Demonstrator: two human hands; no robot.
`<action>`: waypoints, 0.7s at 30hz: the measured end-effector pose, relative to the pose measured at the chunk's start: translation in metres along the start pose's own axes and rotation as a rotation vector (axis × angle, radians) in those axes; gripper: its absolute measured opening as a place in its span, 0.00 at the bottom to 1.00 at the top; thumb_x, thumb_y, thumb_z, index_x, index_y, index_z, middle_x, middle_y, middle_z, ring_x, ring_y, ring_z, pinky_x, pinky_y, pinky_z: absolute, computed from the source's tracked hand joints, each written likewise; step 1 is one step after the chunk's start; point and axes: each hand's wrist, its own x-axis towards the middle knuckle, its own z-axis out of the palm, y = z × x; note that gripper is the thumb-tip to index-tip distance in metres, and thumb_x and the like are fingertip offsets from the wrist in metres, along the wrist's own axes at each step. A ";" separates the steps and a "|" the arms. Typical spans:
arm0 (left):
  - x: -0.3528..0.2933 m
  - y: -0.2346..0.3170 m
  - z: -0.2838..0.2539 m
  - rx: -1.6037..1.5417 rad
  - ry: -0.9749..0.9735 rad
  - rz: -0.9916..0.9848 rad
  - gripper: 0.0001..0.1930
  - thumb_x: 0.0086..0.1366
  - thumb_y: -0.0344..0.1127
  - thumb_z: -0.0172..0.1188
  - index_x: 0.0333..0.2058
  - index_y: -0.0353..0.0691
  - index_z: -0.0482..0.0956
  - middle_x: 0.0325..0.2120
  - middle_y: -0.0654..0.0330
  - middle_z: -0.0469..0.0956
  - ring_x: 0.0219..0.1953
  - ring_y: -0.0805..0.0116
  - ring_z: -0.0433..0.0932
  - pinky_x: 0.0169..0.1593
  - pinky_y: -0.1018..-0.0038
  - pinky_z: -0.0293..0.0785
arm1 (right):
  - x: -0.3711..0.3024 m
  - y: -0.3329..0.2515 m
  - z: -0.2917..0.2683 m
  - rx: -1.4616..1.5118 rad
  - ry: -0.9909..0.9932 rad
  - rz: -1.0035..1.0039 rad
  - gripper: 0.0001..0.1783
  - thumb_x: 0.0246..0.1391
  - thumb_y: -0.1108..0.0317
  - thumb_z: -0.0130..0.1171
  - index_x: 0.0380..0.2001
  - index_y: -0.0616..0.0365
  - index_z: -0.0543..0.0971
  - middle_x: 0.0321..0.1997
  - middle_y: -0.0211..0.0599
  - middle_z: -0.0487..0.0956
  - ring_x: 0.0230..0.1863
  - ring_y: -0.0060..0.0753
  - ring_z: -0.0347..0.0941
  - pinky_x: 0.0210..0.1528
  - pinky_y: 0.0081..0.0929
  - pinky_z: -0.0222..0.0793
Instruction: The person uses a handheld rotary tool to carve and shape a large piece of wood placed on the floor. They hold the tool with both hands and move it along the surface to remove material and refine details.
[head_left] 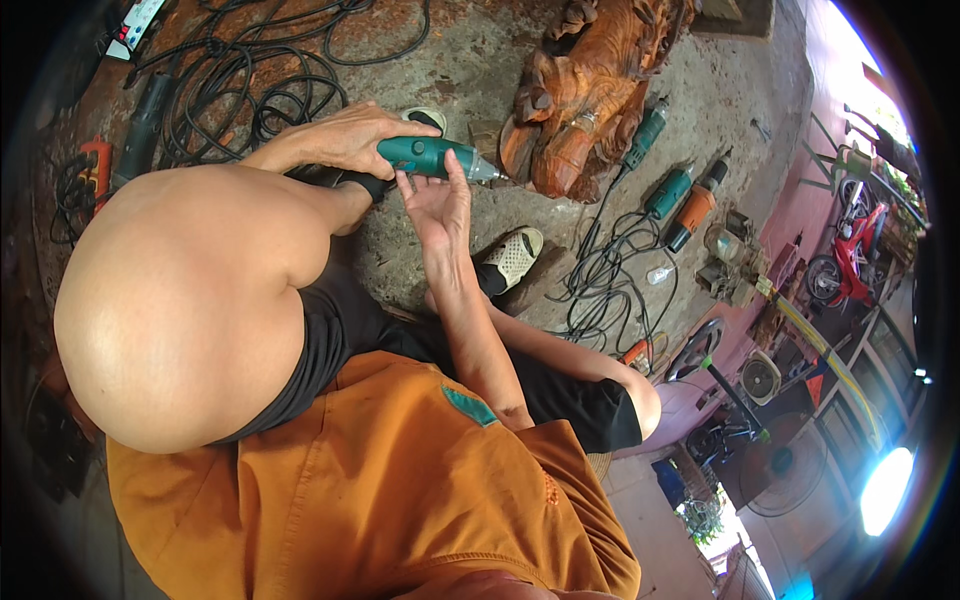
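Note:
A green die grinder (428, 156) with a silver tapered nose lies level between my two hands, its tip pointing right. My left hand (362, 136) is closed over its rear end, with part of the grip hidden behind the tool. From below, my right hand (440, 207) supports the body near the nose, thumb up along the near side and fingers bent under it. Just beyond the tip rests a reddish-brown carved wooden sculpture (585, 115); the tip looks close to its lower edge, but I cannot tell whether they touch.
Right of the carving lie a green power tool (645, 137), a shorter green one (669, 194) and an orange one (696, 210). Tangled black cords (610, 290) spread below them, more cables (240, 88) at upper left. A patterned slipper (516, 256) is on my foot.

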 end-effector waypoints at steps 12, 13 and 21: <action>0.008 0.013 -0.006 0.035 0.110 -0.074 0.44 0.40 0.35 0.64 0.63 0.44 0.72 0.39 0.50 0.85 0.30 0.55 0.82 0.37 0.64 0.77 | 0.014 -0.021 0.019 -0.061 0.003 -0.021 0.31 0.56 0.57 0.70 0.59 0.54 0.70 0.61 0.34 0.73 0.66 0.41 0.67 0.73 0.52 0.57; 0.007 0.014 -0.005 0.038 0.105 -0.067 0.44 0.40 0.35 0.64 0.63 0.44 0.72 0.39 0.50 0.85 0.30 0.55 0.82 0.38 0.64 0.77 | 0.014 -0.021 0.017 -0.055 0.004 -0.021 0.31 0.56 0.57 0.70 0.58 0.54 0.71 0.61 0.34 0.73 0.66 0.40 0.67 0.72 0.51 0.57; -0.001 0.008 0.002 0.053 0.020 -0.044 0.44 0.40 0.36 0.64 0.64 0.44 0.72 0.41 0.51 0.84 0.34 0.53 0.83 0.41 0.62 0.78 | -0.002 -0.006 0.003 -0.005 -0.025 0.005 0.26 0.56 0.58 0.70 0.55 0.49 0.73 0.59 0.27 0.76 0.64 0.35 0.69 0.70 0.46 0.58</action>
